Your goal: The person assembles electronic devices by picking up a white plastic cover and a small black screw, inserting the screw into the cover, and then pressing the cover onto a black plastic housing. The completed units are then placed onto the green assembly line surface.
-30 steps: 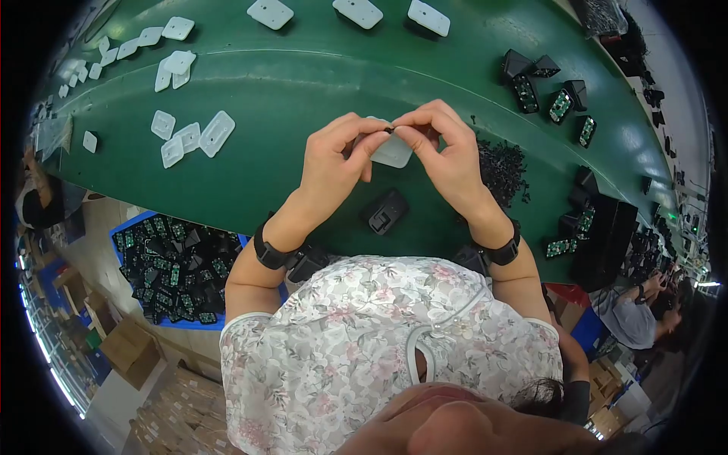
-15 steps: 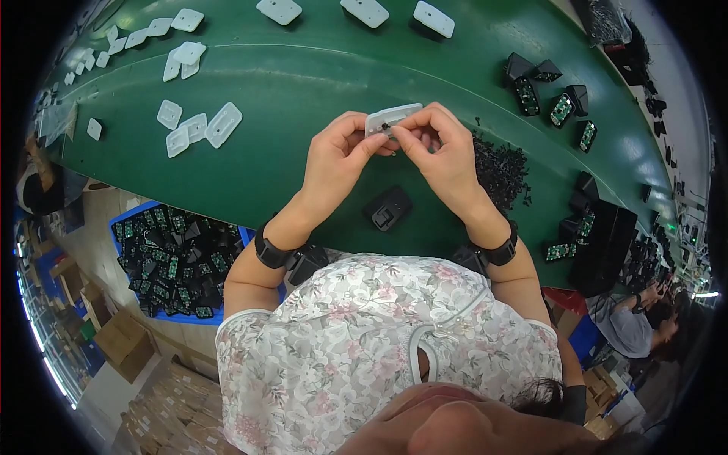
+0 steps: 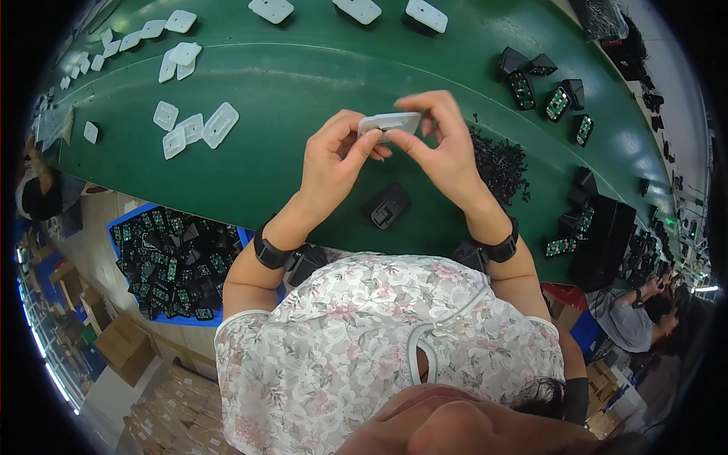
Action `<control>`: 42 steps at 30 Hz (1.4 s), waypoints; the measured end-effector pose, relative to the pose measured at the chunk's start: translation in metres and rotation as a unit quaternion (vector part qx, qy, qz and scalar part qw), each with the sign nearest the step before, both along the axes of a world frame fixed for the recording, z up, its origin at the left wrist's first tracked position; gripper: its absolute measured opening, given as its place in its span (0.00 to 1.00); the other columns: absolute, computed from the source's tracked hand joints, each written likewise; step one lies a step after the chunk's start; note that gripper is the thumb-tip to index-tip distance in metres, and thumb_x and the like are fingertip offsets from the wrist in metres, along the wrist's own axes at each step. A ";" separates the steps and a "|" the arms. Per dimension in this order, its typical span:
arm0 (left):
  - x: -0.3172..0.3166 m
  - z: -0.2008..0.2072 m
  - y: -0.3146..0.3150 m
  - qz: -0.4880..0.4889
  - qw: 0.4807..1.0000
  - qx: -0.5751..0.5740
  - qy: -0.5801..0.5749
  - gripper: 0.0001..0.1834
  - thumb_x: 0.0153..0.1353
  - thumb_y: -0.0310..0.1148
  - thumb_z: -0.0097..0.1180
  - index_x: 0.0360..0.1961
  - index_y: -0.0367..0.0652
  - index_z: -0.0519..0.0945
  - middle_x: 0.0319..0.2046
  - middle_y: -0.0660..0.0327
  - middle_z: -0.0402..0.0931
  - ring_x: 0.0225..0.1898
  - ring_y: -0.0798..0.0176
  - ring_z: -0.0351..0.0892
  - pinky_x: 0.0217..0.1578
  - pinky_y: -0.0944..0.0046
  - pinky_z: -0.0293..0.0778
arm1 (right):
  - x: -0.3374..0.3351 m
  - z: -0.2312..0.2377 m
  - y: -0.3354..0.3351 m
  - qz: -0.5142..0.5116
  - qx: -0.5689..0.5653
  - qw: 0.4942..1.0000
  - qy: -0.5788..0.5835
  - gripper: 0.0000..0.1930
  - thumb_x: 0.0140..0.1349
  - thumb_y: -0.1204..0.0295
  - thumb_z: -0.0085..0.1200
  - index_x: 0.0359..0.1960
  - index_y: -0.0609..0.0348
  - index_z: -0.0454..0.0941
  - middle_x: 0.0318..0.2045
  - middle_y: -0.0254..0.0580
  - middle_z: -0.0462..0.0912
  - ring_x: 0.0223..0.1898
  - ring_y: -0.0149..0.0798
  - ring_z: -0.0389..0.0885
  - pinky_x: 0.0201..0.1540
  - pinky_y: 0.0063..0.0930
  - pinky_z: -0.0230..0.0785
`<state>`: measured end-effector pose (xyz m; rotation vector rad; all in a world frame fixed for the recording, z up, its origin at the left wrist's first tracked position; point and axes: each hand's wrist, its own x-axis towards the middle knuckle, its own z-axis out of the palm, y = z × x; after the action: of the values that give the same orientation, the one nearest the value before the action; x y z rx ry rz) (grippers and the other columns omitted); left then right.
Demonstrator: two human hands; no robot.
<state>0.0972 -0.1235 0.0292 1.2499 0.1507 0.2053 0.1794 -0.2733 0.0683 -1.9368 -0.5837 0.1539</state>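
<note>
left hand [image 3: 334, 148]: pinching white cover's [image 3: 393, 121] left end | right hand [image 3: 446, 148]: half open, thumb against it | cover: above green tabletop [image 3: 277, 121] | between forearms: black case [image 3: 387, 206] | right: small black parts [image 3: 503, 168], circuit-board cases [image 3: 558, 105] | left: loose covers [image 3: 221, 125]

White cover [image 3: 396, 120] partly out of sight behind fingers [image 3: 364, 146]

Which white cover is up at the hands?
The white cover between the left hand and right hand; the others lie untouched, spread over the green table.
</note>
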 end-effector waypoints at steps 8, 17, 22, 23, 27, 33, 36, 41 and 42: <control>0.004 -0.006 0.006 -0.066 0.997 -0.007 0.042 0.07 0.65 0.22 0.49 0.41 0.29 0.74 0.33 0.59 0.74 0.32 0.66 0.80 0.34 0.70 0.77 | 0.010 -0.012 0.002 0.049 -0.079 0.993 0.068 0.11 0.52 0.71 0.64 0.30 0.60 0.74 0.25 0.27 0.71 0.23 0.20 0.63 0.25 0.16 0.58; 0.016 -0.015 0.061 0.026 0.961 0.246 0.120 0.08 0.68 0.28 0.43 0.43 0.40 0.73 0.26 0.59 0.75 0.25 0.64 0.77 0.28 0.67 0.72 | 0.113 0.044 -0.055 0.023 -0.310 0.869 -0.384 0.21 0.52 0.83 0.50 0.49 0.51 0.76 0.45 0.39 0.77 0.47 0.42 0.74 0.47 0.31 0.69; 0.022 -0.016 0.077 0.091 0.878 0.470 0.014 0.07 0.66 0.30 0.46 0.40 0.43 0.76 0.30 0.55 0.74 0.32 0.50 0.78 0.33 0.58 0.73 | 0.165 0.060 -0.116 0.133 -0.505 0.797 -0.302 0.28 0.48 0.89 0.43 0.51 0.50 0.75 0.55 0.39 0.74 0.57 0.47 0.69 0.59 0.36 0.64; 0.021 -0.009 0.073 0.101 0.853 0.511 0.026 0.07 0.65 0.31 0.47 0.41 0.44 0.76 0.33 0.55 0.74 0.33 0.48 0.77 0.34 0.56 0.73 | 0.171 0.066 -0.116 0.154 -0.523 0.796 -0.263 0.27 0.48 0.88 0.47 0.51 0.52 0.74 0.55 0.40 0.74 0.57 0.47 0.69 0.60 0.35 0.63; 0.004 0.000 0.059 0.142 0.783 0.604 0.046 0.18 0.58 0.40 0.59 0.46 0.42 0.73 0.39 0.54 0.70 0.39 0.47 0.73 0.37 0.54 0.72 | 0.168 0.076 -0.109 0.119 -0.440 0.859 -0.233 0.21 0.50 0.82 0.58 0.48 0.57 0.71 0.49 0.43 0.76 0.54 0.48 0.72 0.55 0.34 0.66; -0.012 -0.011 0.031 0.163 0.752 0.639 -0.023 0.30 0.47 0.35 0.67 0.51 0.39 0.70 0.46 0.53 0.69 0.48 0.50 0.69 0.47 0.52 0.64 | 0.081 0.053 -0.059 0.106 -0.313 0.890 -0.315 0.27 0.46 0.68 0.67 0.46 0.62 0.68 0.45 0.48 0.75 0.45 0.53 0.74 0.47 0.36 0.69; -0.007 -0.017 0.032 0.127 0.763 0.631 -0.063 0.26 0.49 0.27 0.63 0.51 0.41 0.71 0.48 0.56 0.70 0.51 0.51 0.69 0.50 0.53 0.63 | 0.050 0.022 -0.050 0.133 -0.310 0.882 -0.328 0.27 0.44 0.68 0.67 0.45 0.64 0.69 0.47 0.49 0.73 0.48 0.54 0.72 0.49 0.39 0.68; -0.002 -0.019 0.034 0.047 0.811 0.576 -0.094 0.26 0.49 0.21 0.60 0.52 0.44 0.71 0.49 0.58 0.72 0.53 0.54 0.70 0.54 0.54 0.62 | 0.044 0.006 -0.056 0.148 -0.300 0.897 -0.288 0.26 0.51 0.73 0.61 0.54 0.61 0.70 0.47 0.48 0.74 0.48 0.51 0.73 0.51 0.38 0.67; -0.002 -0.021 0.035 0.030 0.812 0.573 -0.105 0.27 0.49 0.20 0.59 0.52 0.44 0.71 0.49 0.58 0.73 0.53 0.54 0.70 0.54 0.54 0.62 | 0.044 0.006 -0.054 0.150 -0.302 0.898 -0.284 0.26 0.51 0.73 0.61 0.54 0.61 0.70 0.47 0.48 0.74 0.48 0.51 0.73 0.51 0.38 0.67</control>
<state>0.0954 -0.0888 0.0085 2.4195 -0.1694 0.5353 0.2237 -0.3274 0.0743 -2.4947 -1.3552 -0.0556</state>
